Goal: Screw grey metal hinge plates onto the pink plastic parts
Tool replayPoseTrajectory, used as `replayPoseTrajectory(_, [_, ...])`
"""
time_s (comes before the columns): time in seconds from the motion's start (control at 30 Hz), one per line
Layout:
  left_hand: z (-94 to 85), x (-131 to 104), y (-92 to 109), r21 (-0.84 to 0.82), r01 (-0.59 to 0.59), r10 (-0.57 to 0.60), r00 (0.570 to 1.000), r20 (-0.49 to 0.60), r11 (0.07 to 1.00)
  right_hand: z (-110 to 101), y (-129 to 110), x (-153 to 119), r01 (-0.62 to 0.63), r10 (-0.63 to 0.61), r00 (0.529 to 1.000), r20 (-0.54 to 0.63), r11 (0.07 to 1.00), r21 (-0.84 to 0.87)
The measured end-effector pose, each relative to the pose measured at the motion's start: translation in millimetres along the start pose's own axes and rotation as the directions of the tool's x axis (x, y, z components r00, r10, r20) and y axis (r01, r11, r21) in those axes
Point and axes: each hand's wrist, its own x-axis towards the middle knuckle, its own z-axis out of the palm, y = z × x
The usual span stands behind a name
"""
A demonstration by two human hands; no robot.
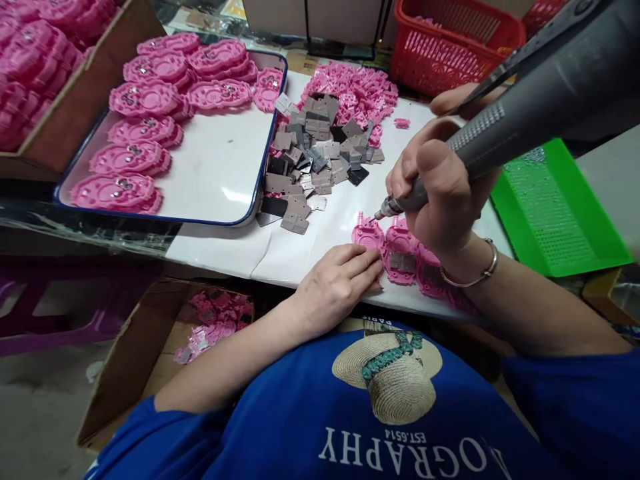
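1. Wrapped around a grey electric screwdriver point(505, 127), the right hand point(440, 193) sets its bit tip on the leftmost pink plastic housing point(367, 235), right of frame centre.
2. Flat and open, the left hand point(340, 283) presses that housing's near edge; more housings point(407, 257) lie in a row rightward.
3. Grey plates point(315, 157) and small pink parts point(357, 90) are heaped on the white tabletop point(225, 250).
4. Upper left, a blue-rimmed tray point(220, 167) holds stacked pink shells point(145, 100).
5. A green tray point(555, 213) sits at right, a red basket point(450, 43) at top.
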Motion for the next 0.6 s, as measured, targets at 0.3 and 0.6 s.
replayPoseTrajectory(0.3, [-6.1,0,2,-0.058,-0.014,0.007,0.991,-0.131,0.998,5,-29,13,-0.027,0.028,0.999,-0.041,0.999,0.026])
replayPoseTrajectory(0.6, [-26.7,22,-2,-0.639,0.332,-0.510,0.853,-0.110,0.694,21,-57,7,-0.087,0.089,0.996,-0.004,0.985,0.152])
